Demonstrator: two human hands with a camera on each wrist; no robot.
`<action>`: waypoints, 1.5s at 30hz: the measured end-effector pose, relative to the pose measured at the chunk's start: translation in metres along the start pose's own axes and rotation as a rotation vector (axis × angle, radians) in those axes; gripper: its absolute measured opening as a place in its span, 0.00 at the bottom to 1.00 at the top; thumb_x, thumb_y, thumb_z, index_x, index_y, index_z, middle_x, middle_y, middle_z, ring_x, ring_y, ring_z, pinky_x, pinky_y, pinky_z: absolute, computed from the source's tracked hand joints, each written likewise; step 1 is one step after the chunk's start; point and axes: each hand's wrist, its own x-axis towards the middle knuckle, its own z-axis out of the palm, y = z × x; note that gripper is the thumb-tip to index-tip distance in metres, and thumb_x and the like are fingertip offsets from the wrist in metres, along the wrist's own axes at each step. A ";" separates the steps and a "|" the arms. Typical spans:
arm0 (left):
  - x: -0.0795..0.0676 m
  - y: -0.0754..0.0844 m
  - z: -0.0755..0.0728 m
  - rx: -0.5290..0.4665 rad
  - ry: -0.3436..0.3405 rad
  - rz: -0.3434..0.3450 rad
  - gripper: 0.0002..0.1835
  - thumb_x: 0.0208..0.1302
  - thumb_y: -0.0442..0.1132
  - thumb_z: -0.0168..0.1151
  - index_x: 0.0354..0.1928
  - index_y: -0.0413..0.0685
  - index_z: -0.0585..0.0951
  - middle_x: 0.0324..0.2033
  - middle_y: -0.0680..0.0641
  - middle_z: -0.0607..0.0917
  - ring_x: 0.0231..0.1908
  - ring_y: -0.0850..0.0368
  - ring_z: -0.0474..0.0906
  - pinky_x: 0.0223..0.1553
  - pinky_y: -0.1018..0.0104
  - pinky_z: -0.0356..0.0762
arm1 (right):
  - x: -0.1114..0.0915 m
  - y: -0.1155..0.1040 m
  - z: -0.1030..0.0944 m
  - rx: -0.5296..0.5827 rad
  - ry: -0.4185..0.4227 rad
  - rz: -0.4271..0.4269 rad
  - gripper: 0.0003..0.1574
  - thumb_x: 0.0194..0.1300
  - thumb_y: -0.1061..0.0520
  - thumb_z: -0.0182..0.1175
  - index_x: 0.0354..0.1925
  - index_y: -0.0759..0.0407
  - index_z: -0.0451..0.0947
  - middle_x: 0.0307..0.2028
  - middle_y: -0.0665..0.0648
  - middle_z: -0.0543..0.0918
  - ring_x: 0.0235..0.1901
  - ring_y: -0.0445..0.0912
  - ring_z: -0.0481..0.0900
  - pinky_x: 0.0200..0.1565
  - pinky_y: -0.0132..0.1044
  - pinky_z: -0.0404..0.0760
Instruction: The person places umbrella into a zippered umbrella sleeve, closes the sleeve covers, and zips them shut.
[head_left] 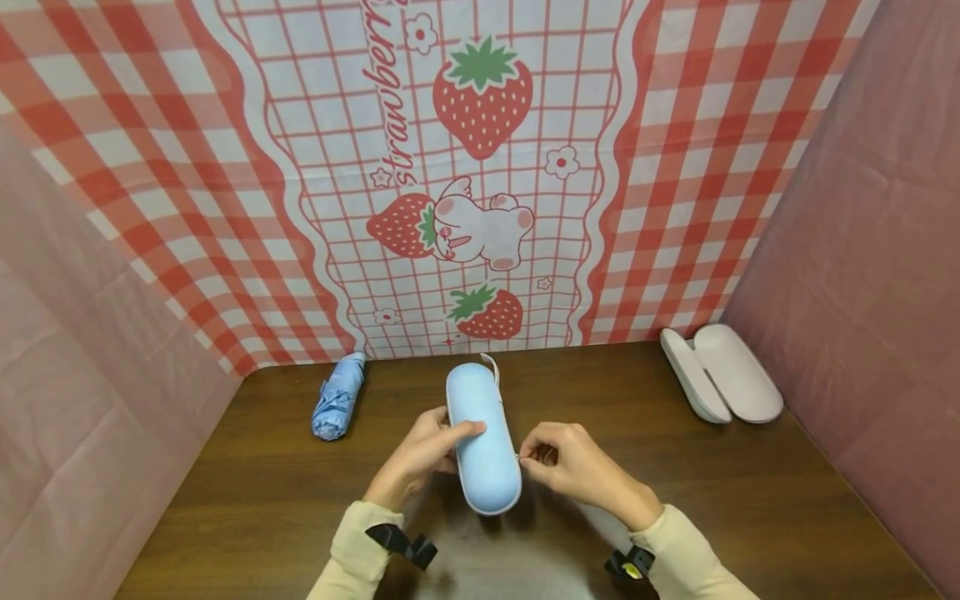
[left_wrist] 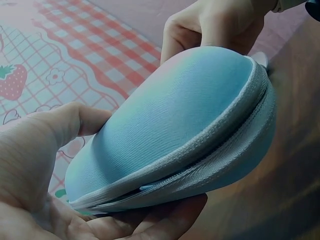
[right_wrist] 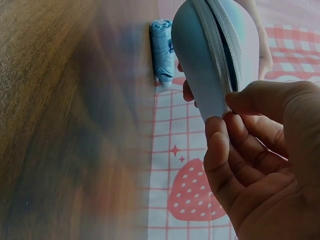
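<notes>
A light blue zip case [head_left: 487,471], long with rounded ends, is held over the table in the head view. My left hand [head_left: 423,457] grips it from the left, thumb across the top and fingers underneath. At the case's right edge, my right hand [head_left: 577,467] pinches the zip pull between thumb and forefinger. The pale zip [left_wrist: 200,154] runs around the side in the left wrist view, its two edges parted by a dark gap. In the right wrist view the same gap leads up to the thumb tip [right_wrist: 232,100]. A thin wrist strap [head_left: 495,371] loops off the far end.
A folded blue umbrella [head_left: 339,398] lies at the back left of the wooden table [head_left: 247,500]. Back right, a white hard case [head_left: 738,375] stands with its lid open. A strawberry-print cloth [head_left: 480,292] hangs behind the table, with pink cloth at both sides.
</notes>
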 end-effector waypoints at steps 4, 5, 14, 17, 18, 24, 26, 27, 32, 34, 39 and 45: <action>0.000 0.000 0.000 0.006 0.005 0.000 0.35 0.63 0.45 0.69 0.66 0.30 0.71 0.47 0.33 0.86 0.39 0.47 0.86 0.38 0.45 0.88 | -0.001 -0.001 0.000 -0.009 0.005 -0.011 0.11 0.58 0.69 0.70 0.32 0.53 0.83 0.29 0.47 0.84 0.29 0.32 0.78 0.30 0.37 0.85; 0.000 0.000 0.000 0.006 0.006 -0.001 0.35 0.63 0.45 0.69 0.66 0.30 0.70 0.47 0.33 0.86 0.39 0.47 0.86 0.38 0.45 0.88 | -0.001 -0.001 -0.001 -0.011 0.004 -0.013 0.11 0.58 0.69 0.70 0.32 0.53 0.83 0.29 0.47 0.84 0.29 0.32 0.78 0.29 0.37 0.85; 0.001 0.000 0.002 -0.030 0.024 0.005 0.36 0.63 0.45 0.69 0.66 0.29 0.69 0.49 0.32 0.86 0.42 0.45 0.86 0.41 0.44 0.87 | -0.004 -0.002 -0.002 -0.015 0.003 -0.026 0.11 0.59 0.68 0.70 0.32 0.53 0.83 0.29 0.47 0.85 0.29 0.32 0.79 0.30 0.36 0.85; 0.002 0.000 0.002 -0.035 0.028 0.008 0.36 0.63 0.45 0.69 0.66 0.29 0.69 0.49 0.32 0.86 0.43 0.45 0.86 0.41 0.44 0.87 | -0.005 -0.003 -0.003 -0.018 0.008 -0.037 0.11 0.58 0.68 0.70 0.31 0.53 0.83 0.29 0.47 0.85 0.29 0.32 0.78 0.29 0.36 0.84; 0.002 0.000 0.002 -0.035 0.029 0.009 0.36 0.63 0.45 0.69 0.66 0.29 0.69 0.49 0.32 0.86 0.43 0.45 0.86 0.41 0.44 0.87 | -0.005 -0.004 -0.003 -0.019 0.008 -0.037 0.11 0.58 0.68 0.70 0.31 0.53 0.83 0.29 0.47 0.84 0.29 0.32 0.78 0.29 0.35 0.84; 0.000 -0.001 0.004 -0.043 0.040 0.023 0.36 0.64 0.45 0.68 0.66 0.29 0.69 0.50 0.32 0.86 0.44 0.45 0.86 0.41 0.44 0.87 | -0.007 -0.006 -0.004 -0.021 -0.011 -0.011 0.10 0.59 0.67 0.70 0.31 0.53 0.83 0.29 0.46 0.84 0.29 0.32 0.78 0.30 0.33 0.84; -0.001 -0.001 0.004 -0.045 0.044 0.029 0.36 0.64 0.45 0.68 0.66 0.29 0.69 0.50 0.32 0.85 0.45 0.45 0.86 0.41 0.43 0.87 | -0.007 -0.007 -0.005 -0.024 -0.017 -0.002 0.09 0.59 0.67 0.71 0.32 0.53 0.83 0.29 0.46 0.84 0.29 0.31 0.78 0.30 0.32 0.83; -0.001 0.000 0.005 -0.045 0.047 0.031 0.36 0.64 0.45 0.69 0.67 0.29 0.69 0.51 0.32 0.85 0.45 0.44 0.85 0.41 0.43 0.87 | -0.008 -0.007 -0.005 -0.025 -0.018 0.000 0.09 0.59 0.67 0.71 0.32 0.53 0.83 0.29 0.46 0.84 0.29 0.31 0.78 0.30 0.31 0.83; -0.002 0.000 0.005 -0.050 0.057 0.042 0.37 0.64 0.46 0.69 0.68 0.30 0.69 0.52 0.31 0.85 0.47 0.43 0.85 0.42 0.43 0.87 | -0.008 -0.008 -0.005 -0.024 -0.023 0.004 0.10 0.59 0.66 0.71 0.32 0.52 0.83 0.29 0.45 0.84 0.29 0.31 0.78 0.30 0.31 0.83; -0.001 -0.001 0.005 -0.053 0.059 0.045 0.37 0.64 0.46 0.69 0.67 0.30 0.69 0.52 0.31 0.85 0.47 0.43 0.85 0.42 0.44 0.87 | -0.008 -0.008 -0.005 -0.021 -0.022 0.000 0.10 0.59 0.66 0.71 0.31 0.52 0.83 0.29 0.45 0.84 0.29 0.31 0.78 0.30 0.32 0.83; -0.001 -0.002 0.005 -0.049 0.059 0.058 0.38 0.64 0.46 0.69 0.67 0.29 0.68 0.53 0.30 0.84 0.49 0.44 0.85 0.43 0.44 0.87 | -0.008 -0.008 -0.004 -0.024 -0.012 -0.015 0.10 0.58 0.67 0.71 0.31 0.52 0.83 0.29 0.45 0.83 0.28 0.31 0.78 0.30 0.31 0.83; -0.002 -0.001 0.006 -0.035 0.082 0.069 0.37 0.65 0.46 0.69 0.68 0.30 0.68 0.54 0.31 0.84 0.49 0.44 0.85 0.43 0.44 0.87 | -0.010 -0.007 -0.003 -0.022 -0.010 -0.015 0.10 0.58 0.67 0.71 0.31 0.52 0.83 0.29 0.45 0.83 0.28 0.31 0.77 0.29 0.31 0.83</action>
